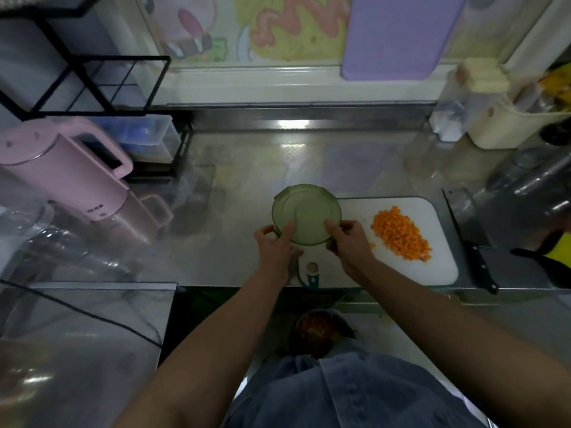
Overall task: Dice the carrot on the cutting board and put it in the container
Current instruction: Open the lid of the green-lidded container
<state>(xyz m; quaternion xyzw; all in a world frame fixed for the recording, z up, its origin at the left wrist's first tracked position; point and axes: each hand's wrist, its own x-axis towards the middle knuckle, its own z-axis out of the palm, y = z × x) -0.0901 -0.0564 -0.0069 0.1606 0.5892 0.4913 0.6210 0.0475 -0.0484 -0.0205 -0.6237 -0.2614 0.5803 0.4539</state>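
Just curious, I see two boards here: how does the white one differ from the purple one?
The white cutting board lies flat on the counter; the purple board stands upright at the back. The white cutting board carries diced carrot; the purple board carries nothing. Both are rounded rectangles.

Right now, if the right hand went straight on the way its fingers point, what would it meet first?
The green container, it seems: the right hand holds its near rim.
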